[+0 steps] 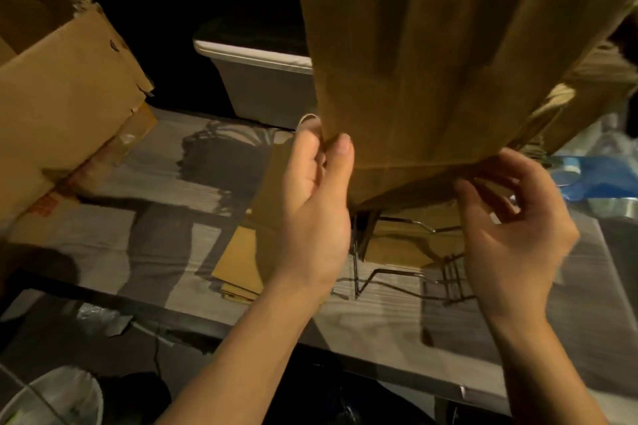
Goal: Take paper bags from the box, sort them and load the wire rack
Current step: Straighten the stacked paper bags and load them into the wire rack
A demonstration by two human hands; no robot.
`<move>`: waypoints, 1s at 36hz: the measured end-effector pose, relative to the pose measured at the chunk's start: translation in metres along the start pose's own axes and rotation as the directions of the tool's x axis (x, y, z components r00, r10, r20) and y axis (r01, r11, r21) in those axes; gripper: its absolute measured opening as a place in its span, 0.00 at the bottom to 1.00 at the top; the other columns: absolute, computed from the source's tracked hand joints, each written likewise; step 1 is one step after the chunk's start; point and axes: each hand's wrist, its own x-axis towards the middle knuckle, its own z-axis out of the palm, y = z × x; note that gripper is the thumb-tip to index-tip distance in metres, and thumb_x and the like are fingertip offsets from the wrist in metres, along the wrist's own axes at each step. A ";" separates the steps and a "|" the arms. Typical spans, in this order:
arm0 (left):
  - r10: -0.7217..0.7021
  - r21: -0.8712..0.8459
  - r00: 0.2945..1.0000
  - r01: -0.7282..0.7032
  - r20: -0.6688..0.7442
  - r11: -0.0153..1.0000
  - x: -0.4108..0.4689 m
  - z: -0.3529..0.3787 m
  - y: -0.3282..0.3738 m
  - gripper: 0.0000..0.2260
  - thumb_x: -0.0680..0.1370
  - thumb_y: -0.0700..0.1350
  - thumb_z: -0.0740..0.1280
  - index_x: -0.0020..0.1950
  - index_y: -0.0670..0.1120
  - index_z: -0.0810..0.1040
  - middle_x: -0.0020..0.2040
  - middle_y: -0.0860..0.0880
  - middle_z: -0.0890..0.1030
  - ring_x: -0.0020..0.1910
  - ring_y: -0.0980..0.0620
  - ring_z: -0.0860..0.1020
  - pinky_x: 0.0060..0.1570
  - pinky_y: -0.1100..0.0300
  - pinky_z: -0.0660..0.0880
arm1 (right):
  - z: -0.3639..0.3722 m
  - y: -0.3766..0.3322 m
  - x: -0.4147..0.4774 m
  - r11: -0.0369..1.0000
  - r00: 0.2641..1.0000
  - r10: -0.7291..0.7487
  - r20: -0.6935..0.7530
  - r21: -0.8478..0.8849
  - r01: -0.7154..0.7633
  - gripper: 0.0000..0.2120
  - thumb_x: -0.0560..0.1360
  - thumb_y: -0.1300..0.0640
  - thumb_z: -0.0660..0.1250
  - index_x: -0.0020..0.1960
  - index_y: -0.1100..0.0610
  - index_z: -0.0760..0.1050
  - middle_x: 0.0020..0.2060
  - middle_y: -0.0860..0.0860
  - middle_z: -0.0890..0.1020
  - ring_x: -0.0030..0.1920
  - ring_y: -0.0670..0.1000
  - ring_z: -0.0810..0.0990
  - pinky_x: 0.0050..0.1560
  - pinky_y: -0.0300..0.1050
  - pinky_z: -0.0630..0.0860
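1. Nearest my view are the two forearms reaching up from the bottom edge. The left grip [314, 203] is wrapped round the lower left corner of the paper bag bundle [431, 62], with its thumb [340, 162] pressed flat on the front face. The right grip [511, 228] pinches the lower right edge between thumb and fingertips, the other fingers loosely curled.
2. The bundle is held in the air, off the surface [379, 321]. Its long axis runs up and away from the grips, leaning a little right. Its top is out of frame, and I cannot count the bags in it.
3. What matters for the next move, as I judge it, is that the wire rack [397, 272] stands directly under the bundle's lower edge, between my two wrists and slightly nearer the right one. A straight drop along the long axis should seat it.
4. The rack already holds some stacked bags [397, 245], so the new bundle has to go in beside or on top of them. A corner catching on a wire is the risk.
5. More flat bags [238, 262] lie on the surface, partly hidden under the left wrist.
6. Farther out are the torn cardboard box [69, 97] at the left, a grey bin [266, 86] behind and a blue packet [593, 176] at the right.
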 end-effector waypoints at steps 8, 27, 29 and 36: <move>0.000 0.150 0.994 -0.017 0.113 0.989 0.003 0.033 -0.011 0.10 0.83 0.43 0.53 0.57 0.57 0.68 0.55 0.58 0.76 0.56 0.62 0.75 0.57 0.65 0.72 | -0.014 0.022 0.010 0.992 0.995 -0.013 -0.104 -0.125 0.000 0.16 0.72 0.68 0.70 0.59 0.61 0.74 0.52 0.54 0.79 0.50 0.46 0.80 0.52 0.42 0.79; -0.180 0.411 0.980 0.131 0.082 0.902 -0.014 0.037 -0.063 0.22 0.83 0.46 0.54 0.73 0.62 0.53 0.74 0.55 0.63 0.71 0.60 0.63 0.72 0.51 0.62 | -0.011 0.053 -0.004 0.957 0.958 0.244 0.153 0.122 -0.263 0.32 0.76 0.65 0.66 0.75 0.56 0.56 0.69 0.53 0.70 0.69 0.49 0.70 0.68 0.56 0.69; -0.206 0.414 0.973 0.147 0.102 0.899 -0.014 0.040 -0.064 0.23 0.81 0.51 0.54 0.75 0.61 0.52 0.75 0.54 0.63 0.72 0.58 0.63 0.72 0.51 0.62 | -0.009 0.051 -0.003 0.957 0.956 0.234 0.179 0.132 -0.259 0.33 0.75 0.61 0.66 0.76 0.56 0.55 0.70 0.53 0.69 0.70 0.50 0.68 0.69 0.56 0.68; -0.212 0.431 0.971 0.146 0.110 0.890 -0.011 0.036 -0.064 0.24 0.82 0.48 0.56 0.76 0.60 0.51 0.74 0.54 0.64 0.72 0.57 0.64 0.72 0.50 0.62 | -0.010 0.049 -0.008 0.965 0.960 0.226 0.166 0.100 -0.244 0.39 0.76 0.67 0.65 0.78 0.56 0.46 0.75 0.51 0.60 0.74 0.46 0.60 0.74 0.51 0.60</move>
